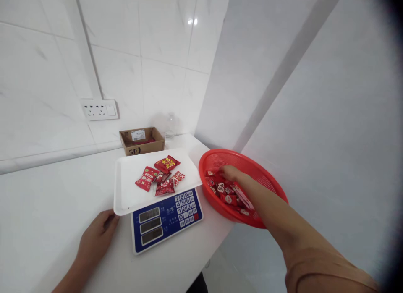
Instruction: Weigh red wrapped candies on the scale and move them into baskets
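"Five red packets lie loosely clustered on the white tray atop the scale."

"Which way do they point?"

"The farthest has its long axis left to right; the leftmost slants, its far end leaning right. The tray's long axis runs crosswise over the scale."

"And the hands?"

"The right hand is inside the red basket, right of the scale, among more packets. Its fingertips are hidden, so one cannot tell whether it grasps any. The left hand, left of the scale, has curled fingers beside the tray's near corner; whether it grips there cannot be told."

"What surrounds them?"

"A white table under the scale. Behind the scale are a cardboard box, a clear bottle and a marbled tile wall; right of it, beyond the basket, a plain grey wall."
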### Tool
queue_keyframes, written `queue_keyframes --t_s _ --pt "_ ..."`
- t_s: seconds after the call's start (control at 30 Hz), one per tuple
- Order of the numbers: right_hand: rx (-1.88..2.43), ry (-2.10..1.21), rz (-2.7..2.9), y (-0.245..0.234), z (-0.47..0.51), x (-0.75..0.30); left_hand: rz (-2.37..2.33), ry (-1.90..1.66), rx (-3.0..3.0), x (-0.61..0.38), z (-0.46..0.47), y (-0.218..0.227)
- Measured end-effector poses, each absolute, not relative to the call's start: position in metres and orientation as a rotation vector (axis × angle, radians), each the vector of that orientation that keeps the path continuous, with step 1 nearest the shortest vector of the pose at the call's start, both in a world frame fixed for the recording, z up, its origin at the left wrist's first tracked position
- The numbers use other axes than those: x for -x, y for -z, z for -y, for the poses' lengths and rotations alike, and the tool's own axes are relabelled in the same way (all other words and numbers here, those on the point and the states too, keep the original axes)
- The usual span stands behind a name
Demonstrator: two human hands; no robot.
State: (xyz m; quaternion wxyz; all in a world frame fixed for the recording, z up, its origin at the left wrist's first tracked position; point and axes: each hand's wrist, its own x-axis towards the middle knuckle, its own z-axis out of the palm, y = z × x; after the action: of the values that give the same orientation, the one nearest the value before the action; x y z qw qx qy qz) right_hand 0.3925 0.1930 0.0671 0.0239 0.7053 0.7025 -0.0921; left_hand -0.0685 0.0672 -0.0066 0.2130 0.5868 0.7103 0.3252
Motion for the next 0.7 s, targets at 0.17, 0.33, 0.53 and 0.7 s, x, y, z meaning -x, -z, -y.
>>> queue_keyframes --t_s 0.17,0.33,0.53,0.7 --pt "-2.279 0.234 -2.211 -0.097 -0.193 -0.379 -1.941 -0.956 -1.676 0.067 -0.067 0.007" --pt "-2.245 0.224 -2.562 -0.128 -0.185 -0.331 -1.915 -0.969 -1.704 0.067 -0.067 0.008" --pt "-1.898 0.404 -2.872 -0.130 -0.171 -0.265 -1.901 -1.014 -1.723 0.069 -0.066 0.012" --pt "-1.787 0.473 -2.972 -0.122 -0.169 -0.240 -1.897 -1.020 -1.729 0.068 -0.065 0.011"
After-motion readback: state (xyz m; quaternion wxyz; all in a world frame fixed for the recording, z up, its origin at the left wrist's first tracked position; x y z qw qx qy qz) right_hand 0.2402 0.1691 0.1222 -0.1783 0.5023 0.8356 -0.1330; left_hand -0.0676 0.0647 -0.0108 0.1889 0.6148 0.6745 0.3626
